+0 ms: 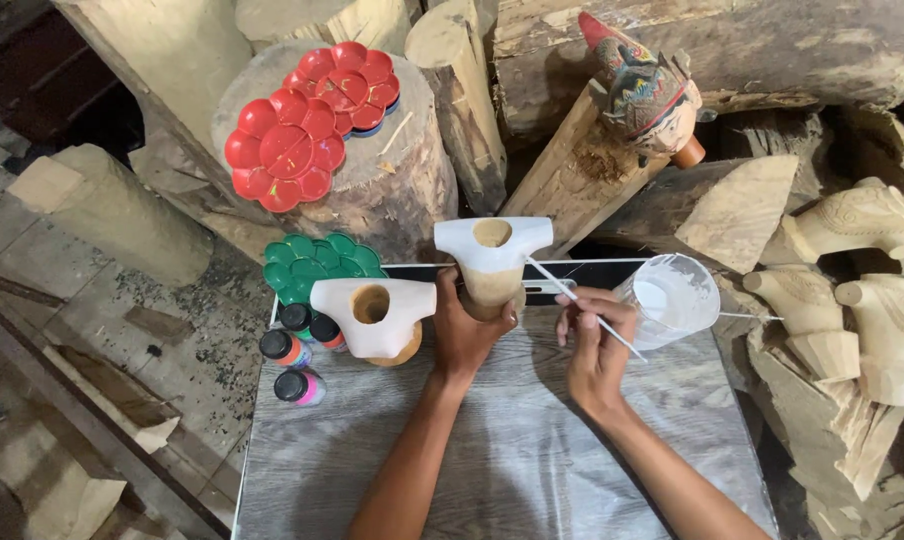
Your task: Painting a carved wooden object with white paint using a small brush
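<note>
Carved wooden piece (492, 262) gripped by the left hand (464, 335): bare matt wood below, smooth matt white coat on top. Second piece (374, 315), just left of that hand: same finish. Table (512, 450) under both hands: grey wood-grain, smooth. Cup (672, 298) right of the right hand (594, 345): translucent plastic. Palettes (290, 150) beyond: glossy red plastic on a rough log (392, 190).

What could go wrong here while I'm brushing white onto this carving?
The plastic cup of white paint sits close beside the right hand near the board's edge; a knock might tip it. The left hand grips the wooden piece low, so fresh paint may smear onto the second painted piece nearby.
</note>
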